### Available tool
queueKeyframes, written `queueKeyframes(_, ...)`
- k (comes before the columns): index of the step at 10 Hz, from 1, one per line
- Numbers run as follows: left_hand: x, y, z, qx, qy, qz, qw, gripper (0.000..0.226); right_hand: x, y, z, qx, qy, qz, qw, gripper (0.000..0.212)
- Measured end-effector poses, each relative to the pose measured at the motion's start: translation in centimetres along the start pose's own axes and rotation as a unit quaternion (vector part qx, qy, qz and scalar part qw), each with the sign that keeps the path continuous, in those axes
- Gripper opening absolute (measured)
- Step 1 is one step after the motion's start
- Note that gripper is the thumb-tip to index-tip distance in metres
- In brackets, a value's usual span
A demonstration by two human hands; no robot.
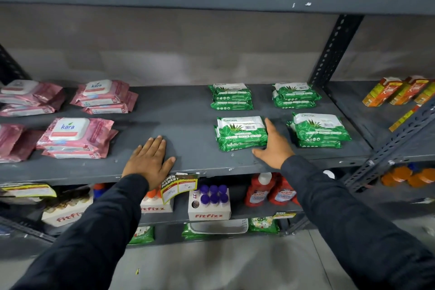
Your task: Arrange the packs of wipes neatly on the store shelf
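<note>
Shelf (pixel 188 110): dark grey metal, paint chipped white along the front edge. Wipes, left: pink packs (pixel 77 139) with white lids lettered in blue; wipes, right: green packs (pixel 241 134) with white upper panels and a leaf pattern. Below: white cartons (pixel 209 213) lettered red holding purple-capped bottles, red bottles (pixel 259 190) with white caps; a yellow-and-black price tag (pixel 179 186); sleeves (pixel 101 231) black.

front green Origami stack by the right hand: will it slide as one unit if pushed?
Probably not cleanly: the front green stack is soft film packs, so the top one likely slips. Flat and low, it shouldn't tip. The right hand touches its side only.
</note>
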State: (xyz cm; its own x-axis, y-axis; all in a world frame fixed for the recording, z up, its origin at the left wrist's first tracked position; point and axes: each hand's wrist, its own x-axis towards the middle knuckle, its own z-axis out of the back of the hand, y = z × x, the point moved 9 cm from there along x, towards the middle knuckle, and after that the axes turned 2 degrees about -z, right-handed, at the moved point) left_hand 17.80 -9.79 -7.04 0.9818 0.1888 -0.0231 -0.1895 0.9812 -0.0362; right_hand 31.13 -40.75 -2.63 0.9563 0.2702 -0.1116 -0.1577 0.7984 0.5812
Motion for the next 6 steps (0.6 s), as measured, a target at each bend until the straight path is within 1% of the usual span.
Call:
queueKeyframes(1, 0.1, 0.0, -0.2, -0.01, 0.014, -0.004, 1.0, 0.072, -0.8, -0.1, -0.2, 0.003, 0.004, -0.01, 1.0, 0.103)
queueKeyframes(2, -0.1, 0.0, 0.1, -0.019, 0.016, -0.01, 1.0, 0.071, -1.6, 0.1, -0.1, -0.018, 0.009, -0.011, 1.0, 0.106)
queueKeyframes(3, -0.1, -0.3, 0.4, -0.031, 0.032, -0.027, 0.999, 0.071, -2.9, 0.6, 1.5, -0.005, -0.023, -0.024, 0.999, 0.108)
queueKeyframes(4, -0.1, 0.0, 0.4, -0.061, 0.042, -0.033, 0.997, 0.071, -3.7, 0.6, 2.2, 0.042, -0.054, -0.042, 0.997, 0.104)
queueKeyframes(5, -1.0, 0.0, 2.2, -0.111, 0.021, -0.036, 0.993, 0.07, -5.6, 2.8, 3.5, 0.043, -0.112, 0.0, 0.993, 0.091)
queueKeyframes(6, -2.3, -1.2, 5.2, -0.115, -0.048, -0.089, 0.988, 0.074, -8.5, 6.8, 6.0, 0.066, -0.211, 0.084, 0.972, 0.074)
